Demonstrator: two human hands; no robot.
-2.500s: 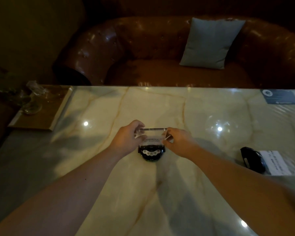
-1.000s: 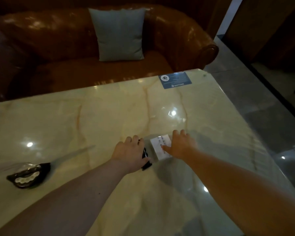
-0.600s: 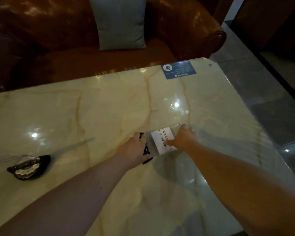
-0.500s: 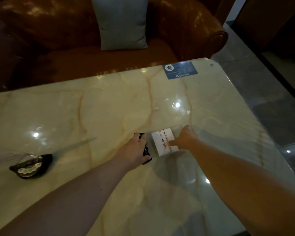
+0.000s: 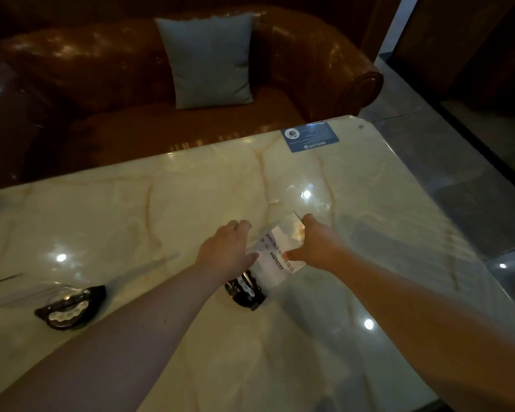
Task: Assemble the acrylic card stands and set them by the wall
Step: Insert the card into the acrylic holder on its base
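Hands pinch clear acrylic panel [image 5: 275, 257] edges, left hand [image 5: 226, 253], right hand [image 5: 315, 248], fingers closed on it above black base [image 5: 246, 291]. Keep panel square to slot, press evenly.

The clear acrylic panel [image 5: 275, 257] with its white card is tilting above the black base [image 5: 246, 289]. A second black base [image 5: 69, 306] is lying far left of it.

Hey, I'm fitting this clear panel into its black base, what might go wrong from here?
1. The clear panel is tilted over the black base, so it may seat crooked or bind.
2. The left hand rests on the panel, not the base, so the base may slide on the glossy table.
3. The finished stand sits beside your left forearm; a sweep could topple it.
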